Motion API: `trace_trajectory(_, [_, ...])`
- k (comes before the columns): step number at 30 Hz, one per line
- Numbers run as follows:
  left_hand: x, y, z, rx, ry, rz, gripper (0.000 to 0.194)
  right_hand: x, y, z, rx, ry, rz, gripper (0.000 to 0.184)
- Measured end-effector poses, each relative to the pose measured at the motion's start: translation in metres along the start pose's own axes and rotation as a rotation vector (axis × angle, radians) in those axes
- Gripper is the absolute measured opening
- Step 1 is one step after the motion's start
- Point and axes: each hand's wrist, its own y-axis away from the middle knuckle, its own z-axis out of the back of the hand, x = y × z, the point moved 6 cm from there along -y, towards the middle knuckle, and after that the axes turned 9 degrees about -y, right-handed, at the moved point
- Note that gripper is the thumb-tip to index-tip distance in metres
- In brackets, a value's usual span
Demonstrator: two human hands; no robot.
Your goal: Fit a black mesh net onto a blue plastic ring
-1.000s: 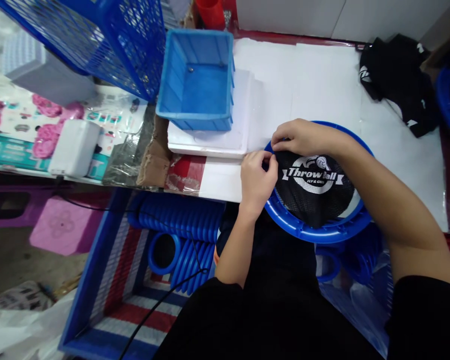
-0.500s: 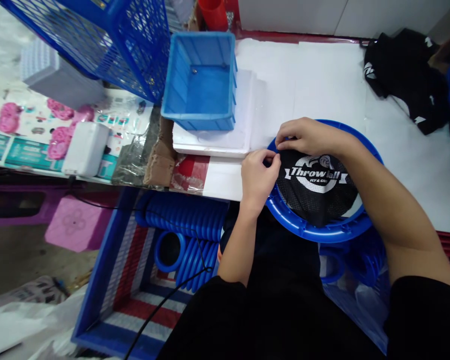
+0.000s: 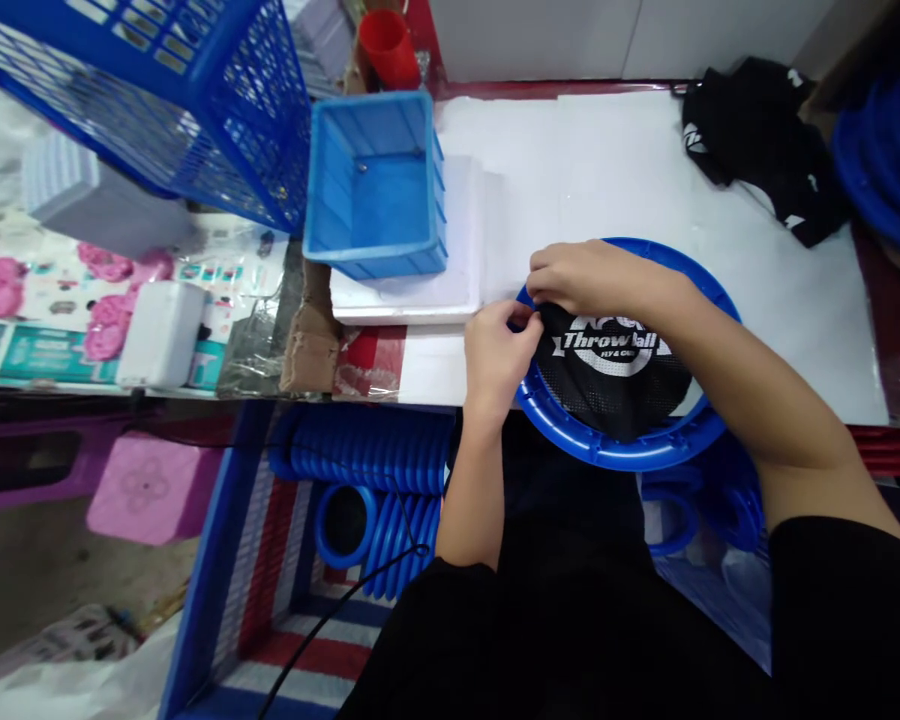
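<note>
A blue plastic ring (image 3: pixel 630 455) lies at the front edge of the white work surface, partly over my lap. Inside it is a black mesh cloth (image 3: pixel 607 395) with white "Throw Ball" lettering, and a loose fold hangs at the near side. My left hand (image 3: pixel 499 355) pinches the cloth's edge at the ring's left rim, thumb and forefinger together. Just above it, my right hand (image 3: pixel 581 278) is closed at the same edge with its fingers bent downward. That forearm crosses over the ring and covers part of the print. The fingertips hide exactly how cloth and rim meet.
A light-blue bin (image 3: pixel 390 215) stands on a white foam slab (image 3: pixel 465 290) to the left. Black printed cloths (image 3: pixel 757 140) lie at the back right, near stacked blue rings (image 3: pixel 889 160). Below left, a blue crate (image 3: pixel 210 570) holds several rings; a black cable (image 3: pixel 330 600) crosses it.
The view has turned a little, so the surroundings appear shifted left. My right hand's fingers have drawn closer together at the cloth's edge. My left hand keeps its pinch at the rim.
</note>
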Motion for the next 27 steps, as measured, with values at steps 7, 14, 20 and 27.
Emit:
trace_trajectory(7, [-0.001,0.005,-0.002,-0.027,-0.112,-0.124,0.015,0.015,0.010,0.009,-0.013,0.211,0.076,0.030])
trace_trajectory(14, [-0.004,0.045,-0.001,-0.175,-0.420,-0.238,0.029,0.012,0.150,-0.006,-0.378,0.282,-0.442,0.037])
trace_trajectory(20, [-0.018,0.079,0.011,-0.148,-0.552,-0.195,0.020,-0.001,0.215,-0.059,-0.467,0.092,-0.640,0.039])
trace_trajectory(27, [-0.040,0.112,0.043,0.260,-0.742,-0.340,0.035,-0.056,0.195,-0.051,-0.457,-0.262,-0.310,0.020])
